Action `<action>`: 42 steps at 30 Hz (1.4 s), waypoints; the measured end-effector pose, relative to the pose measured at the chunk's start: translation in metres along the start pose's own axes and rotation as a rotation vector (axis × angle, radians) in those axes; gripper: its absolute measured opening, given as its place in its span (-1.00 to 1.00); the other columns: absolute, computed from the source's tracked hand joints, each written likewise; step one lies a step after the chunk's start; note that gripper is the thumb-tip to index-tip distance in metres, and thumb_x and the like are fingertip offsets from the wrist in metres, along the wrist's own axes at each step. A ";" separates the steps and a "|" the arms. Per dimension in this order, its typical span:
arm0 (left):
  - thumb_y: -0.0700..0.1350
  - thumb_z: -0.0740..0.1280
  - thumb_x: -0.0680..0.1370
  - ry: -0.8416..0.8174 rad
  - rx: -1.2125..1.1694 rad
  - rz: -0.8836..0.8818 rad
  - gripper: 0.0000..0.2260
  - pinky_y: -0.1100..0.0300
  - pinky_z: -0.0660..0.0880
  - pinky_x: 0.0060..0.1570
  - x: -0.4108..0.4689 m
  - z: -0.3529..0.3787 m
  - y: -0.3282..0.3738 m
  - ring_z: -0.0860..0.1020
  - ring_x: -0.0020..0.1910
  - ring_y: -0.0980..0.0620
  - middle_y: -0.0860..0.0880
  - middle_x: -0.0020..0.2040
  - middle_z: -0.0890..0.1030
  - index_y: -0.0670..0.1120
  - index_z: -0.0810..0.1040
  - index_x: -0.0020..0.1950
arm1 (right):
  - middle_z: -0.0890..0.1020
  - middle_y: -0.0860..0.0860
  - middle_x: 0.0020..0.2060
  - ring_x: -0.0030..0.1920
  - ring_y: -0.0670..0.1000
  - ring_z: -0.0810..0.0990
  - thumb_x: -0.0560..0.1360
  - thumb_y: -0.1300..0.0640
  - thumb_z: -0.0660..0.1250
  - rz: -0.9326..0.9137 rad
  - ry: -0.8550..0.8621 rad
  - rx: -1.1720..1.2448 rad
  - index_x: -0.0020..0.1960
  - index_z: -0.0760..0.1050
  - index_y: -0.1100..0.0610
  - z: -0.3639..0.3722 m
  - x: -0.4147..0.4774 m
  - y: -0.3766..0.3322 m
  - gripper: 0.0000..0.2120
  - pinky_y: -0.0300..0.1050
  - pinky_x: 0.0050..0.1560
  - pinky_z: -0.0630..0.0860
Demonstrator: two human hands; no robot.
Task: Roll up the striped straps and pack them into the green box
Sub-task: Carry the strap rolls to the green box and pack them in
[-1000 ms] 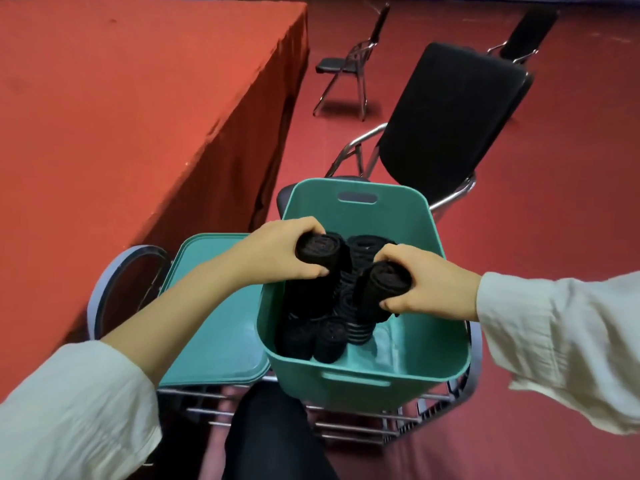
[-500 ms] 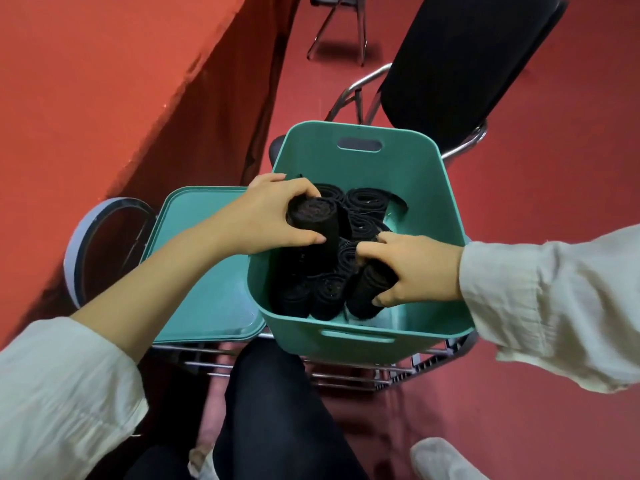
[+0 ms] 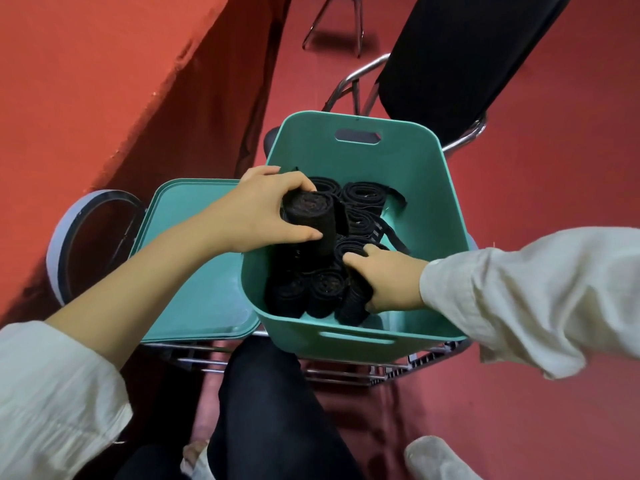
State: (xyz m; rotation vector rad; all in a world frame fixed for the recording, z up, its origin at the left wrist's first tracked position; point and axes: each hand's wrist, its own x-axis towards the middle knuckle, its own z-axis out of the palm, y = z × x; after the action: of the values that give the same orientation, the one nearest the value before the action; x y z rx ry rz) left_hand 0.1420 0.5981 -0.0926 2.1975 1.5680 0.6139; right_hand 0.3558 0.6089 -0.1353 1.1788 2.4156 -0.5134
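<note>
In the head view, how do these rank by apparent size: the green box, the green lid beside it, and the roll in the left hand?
1. green box, largest.
2. green lid, next; it is partly covered, so less sure.
3. strap roll in the left hand, smallest.

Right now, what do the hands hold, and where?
Left hand grips one rolled strap around its upper end; right hand grips another roll around its side, inside the green box.

Inside the green box [image 3: 408, 174], fingertips of the right hand [image 3: 391, 282] hide behind a roll [image 3: 351, 304]; the chair [image 3: 450, 57] beyond it is cropped above.
</note>
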 end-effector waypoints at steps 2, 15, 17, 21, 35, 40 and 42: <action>0.02 0.52 0.39 0.001 -0.005 -0.012 -0.58 0.45 0.01 0.22 0.000 0.000 0.001 0.11 0.25 0.18 0.20 0.00 0.51 0.02 0.49 0.17 | 0.35 0.13 0.08 0.04 0.22 0.51 0.38 0.13 0.45 0.015 0.017 0.024 0.24 0.26 0.13 0.002 -0.001 0.002 -0.47 0.04 0.09 0.49; 0.01 0.53 0.39 0.001 -0.015 0.012 -0.54 0.49 -0.03 0.23 -0.001 0.002 0.000 0.08 0.11 0.35 0.12 0.07 0.54 -0.02 0.49 0.22 | 0.48 0.09 0.13 0.11 0.16 0.53 0.45 -0.12 0.41 -0.047 0.145 -0.289 0.23 0.34 0.17 0.003 0.001 0.001 -0.48 -0.07 -0.14 0.34; 0.01 0.53 0.39 -0.011 -0.002 0.013 -0.53 0.50 -0.05 0.23 -0.001 0.002 0.000 0.07 0.11 0.34 0.13 0.07 0.54 -0.01 0.48 0.23 | 0.55 0.11 0.06 0.06 0.19 0.55 0.45 -0.09 0.43 -0.028 0.125 -0.239 0.17 0.32 0.19 0.004 0.001 -0.001 -0.50 -0.09 -0.16 0.33; 0.03 0.53 0.38 -0.023 0.018 0.015 -0.52 0.53 -0.08 0.22 -0.002 0.002 -0.002 0.06 0.12 0.34 0.12 0.08 0.54 0.00 0.48 0.24 | 0.49 0.06 -0.17 -0.20 0.10 0.55 0.44 0.04 0.46 -0.011 0.066 -0.019 0.07 0.25 0.18 0.000 -0.002 -0.005 -0.55 -0.21 -0.36 0.42; 0.29 0.43 0.26 -0.007 0.069 0.129 -0.49 0.45 0.07 0.24 0.000 -0.001 0.000 0.38 0.06 0.22 0.10 0.05 0.53 0.07 0.55 0.11 | 0.43 -0.04 -0.24 -0.38 -0.07 0.46 0.33 -0.04 0.56 0.017 0.153 0.238 0.01 0.23 0.11 -0.029 -0.017 -0.007 -0.45 -0.26 -0.57 0.40; -0.01 0.60 0.30 -0.008 -0.050 0.106 -0.53 0.38 0.38 0.06 0.002 -0.010 0.017 0.52 0.01 0.16 0.04 0.03 0.59 -0.03 0.57 0.15 | 0.43 -0.01 -0.01 -0.27 -0.14 0.42 0.28 -0.01 0.59 -0.043 0.466 0.393 0.16 0.27 0.08 -0.072 -0.038 -0.004 -0.36 -0.32 -0.34 0.31; -0.05 0.60 0.31 0.004 -0.114 0.098 -0.46 0.52 0.35 0.06 0.003 -0.015 0.028 0.51 0.03 0.28 0.10 0.08 0.57 0.01 0.48 0.23 | 0.42 0.03 0.16 -0.21 -0.16 0.44 0.30 0.00 0.58 -0.088 0.482 0.424 0.32 0.26 0.11 -0.084 -0.040 -0.006 -0.26 -0.39 -0.27 0.34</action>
State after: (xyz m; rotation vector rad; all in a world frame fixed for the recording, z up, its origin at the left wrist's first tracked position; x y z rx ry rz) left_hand 0.1566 0.5932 -0.0650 2.1993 1.3977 0.7191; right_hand 0.3575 0.6196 -0.0429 1.5150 2.8664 -0.8896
